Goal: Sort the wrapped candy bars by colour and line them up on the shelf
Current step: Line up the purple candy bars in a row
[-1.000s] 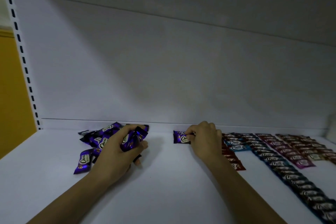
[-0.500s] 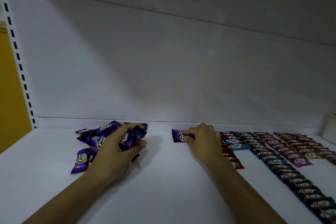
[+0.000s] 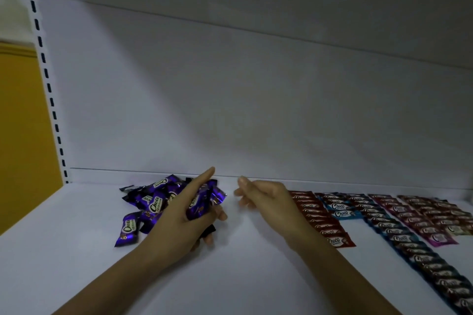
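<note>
candy bars [image 3: 197,206] in left hand [image 3: 176,221]

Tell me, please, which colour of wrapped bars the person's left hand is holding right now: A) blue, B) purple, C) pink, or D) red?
B: the left hand grips a bunch of purple bars, while the red row, the blue row and the pink row lie in lines further right.
</note>
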Demonstrator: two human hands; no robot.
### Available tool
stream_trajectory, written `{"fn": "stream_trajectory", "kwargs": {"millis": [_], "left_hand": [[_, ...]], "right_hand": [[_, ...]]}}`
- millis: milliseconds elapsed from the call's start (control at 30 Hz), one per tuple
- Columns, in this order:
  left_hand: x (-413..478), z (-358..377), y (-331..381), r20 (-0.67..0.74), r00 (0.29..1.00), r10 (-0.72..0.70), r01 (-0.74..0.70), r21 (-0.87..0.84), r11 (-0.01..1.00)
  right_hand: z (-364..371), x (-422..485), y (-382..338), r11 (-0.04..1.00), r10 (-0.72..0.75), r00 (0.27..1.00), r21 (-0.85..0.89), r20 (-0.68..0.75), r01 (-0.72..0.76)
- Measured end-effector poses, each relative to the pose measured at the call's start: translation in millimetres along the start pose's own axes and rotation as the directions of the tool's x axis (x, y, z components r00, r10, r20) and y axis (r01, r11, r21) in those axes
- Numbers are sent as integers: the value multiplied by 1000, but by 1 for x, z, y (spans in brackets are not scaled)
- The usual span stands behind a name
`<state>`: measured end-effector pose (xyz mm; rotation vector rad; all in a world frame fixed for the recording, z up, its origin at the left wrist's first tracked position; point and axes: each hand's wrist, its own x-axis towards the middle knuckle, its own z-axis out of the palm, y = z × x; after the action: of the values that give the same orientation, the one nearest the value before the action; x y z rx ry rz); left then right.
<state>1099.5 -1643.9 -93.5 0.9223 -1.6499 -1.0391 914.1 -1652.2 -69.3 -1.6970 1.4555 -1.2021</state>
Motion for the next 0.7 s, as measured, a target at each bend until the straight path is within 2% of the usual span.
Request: {"fn": "stream_trajectory", "kwargs": {"millis": [67, 100, 167, 367, 600, 700], "left_hand": [[-2, 1, 2, 21, 999, 39, -40, 72, 997], [-2, 2, 3, 18, 998, 54, -55, 97, 994], [-3, 2, 4, 4, 999, 48, -48, 100, 994], [2, 1, 3, -42, 999, -3, 4, 15, 1000], [6, -2, -5, -106, 994, 22, -22, 6, 1000], [5, -2, -4, -178, 980, 88, -84, 27, 996]], "right_hand": [[13, -10, -14, 992, 9, 980, 124, 200, -34], [18, -13, -18, 989, -14, 969, 148, 247, -23], [20, -16, -21, 983, -23, 972, 181, 233, -20], [5, -9, -20, 951, 130, 991, 280, 28, -133], [7, -10, -19, 947, 104, 989, 294, 101, -130], [10, -11, -19, 911, 124, 982, 377, 140, -168]]}}
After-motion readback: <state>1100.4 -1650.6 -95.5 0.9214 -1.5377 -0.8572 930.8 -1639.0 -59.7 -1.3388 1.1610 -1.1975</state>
